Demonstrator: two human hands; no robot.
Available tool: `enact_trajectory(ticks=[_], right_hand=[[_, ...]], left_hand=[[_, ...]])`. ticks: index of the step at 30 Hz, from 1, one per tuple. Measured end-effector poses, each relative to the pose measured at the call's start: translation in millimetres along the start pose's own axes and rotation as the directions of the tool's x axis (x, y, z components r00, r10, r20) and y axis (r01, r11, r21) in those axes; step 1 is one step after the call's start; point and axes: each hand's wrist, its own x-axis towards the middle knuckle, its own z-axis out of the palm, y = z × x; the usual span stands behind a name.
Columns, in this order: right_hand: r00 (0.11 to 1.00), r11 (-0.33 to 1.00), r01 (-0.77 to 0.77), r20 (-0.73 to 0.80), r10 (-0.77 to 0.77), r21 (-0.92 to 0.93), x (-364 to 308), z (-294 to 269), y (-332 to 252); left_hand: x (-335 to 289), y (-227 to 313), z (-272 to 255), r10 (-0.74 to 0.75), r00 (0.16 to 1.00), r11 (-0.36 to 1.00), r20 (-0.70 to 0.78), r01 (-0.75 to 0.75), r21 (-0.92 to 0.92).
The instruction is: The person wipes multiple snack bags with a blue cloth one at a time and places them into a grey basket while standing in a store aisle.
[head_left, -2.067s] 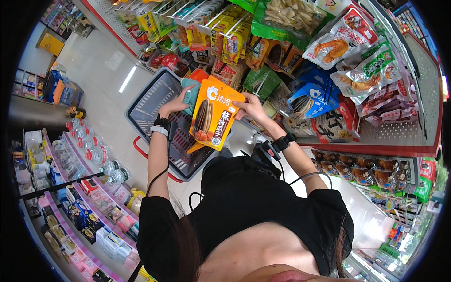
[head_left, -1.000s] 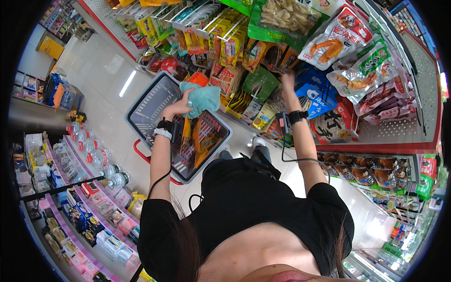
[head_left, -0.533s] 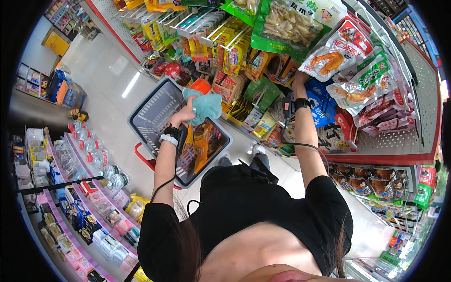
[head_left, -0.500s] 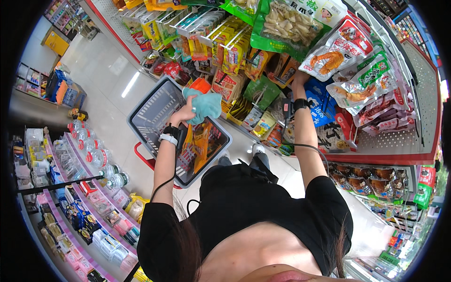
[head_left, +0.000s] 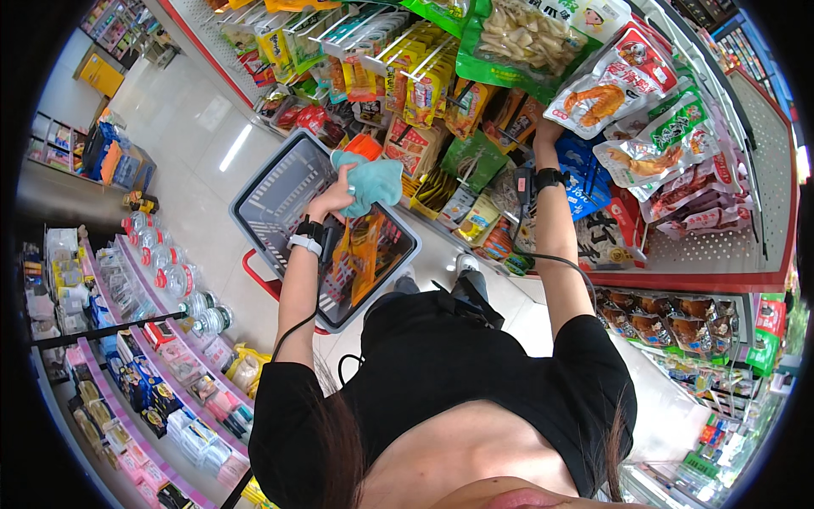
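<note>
My left hand (head_left: 333, 202) is closed on a teal cloth (head_left: 376, 186), holding it above the far side of a grey shopping basket (head_left: 264, 197) with a red handle. Inside the basket lie orange-yellow snack packets (head_left: 365, 265). On the right, my right hand (head_left: 549, 132) reaches in among hanging snack packets; its fingers are hidden there. Just right of it hangs a white and red snack bag (head_left: 604, 89). Blue packets (head_left: 581, 182) sit below the wrist, and a large green bag of pale pieces (head_left: 521, 47) hangs above.
A snack rack with a red shelf edge (head_left: 712, 282) curves round the right side. Packed shelves (head_left: 161, 373) stand at the left, with large clear bottles (head_left: 174, 276) on the floor beside them. Behind the basket runs a tiled floor (head_left: 191, 127).
My right hand has shifted slightly farther in among the packets. The left hand keeps hold of the teal cloth over the basket, almost unmoved.
</note>
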Motion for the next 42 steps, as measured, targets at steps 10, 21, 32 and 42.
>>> enact_trajectory(ticks=[10, 21, 32, 42], right_hand=[[0.861, 0.509, -0.500, 0.341, 0.377, 0.701, -10, -22, -29], [0.959, 0.700, -0.275, 0.134, 0.250, 0.659, -35, -72, -39], [0.970, 0.807, -0.237, 0.085, 0.228, 0.541, -53, -148, -53], [0.987, 0.781, -0.159, 0.079, 0.141, 0.603, -71, -191, -46]], left_hand=[[-15, 13, 3, -0.049, 0.999, 0.988, -0.015, 0.046, -0.149], [-11, 14, 7, -0.012, 0.999, 0.987, -0.031, 0.007, -0.162], [-13, 19, 8, 0.004, 1.000, 0.982, -0.024, -0.009, -0.188], [-11, 13, 8, 0.009, 0.999, 0.988, -0.036, -0.014, -0.155]])
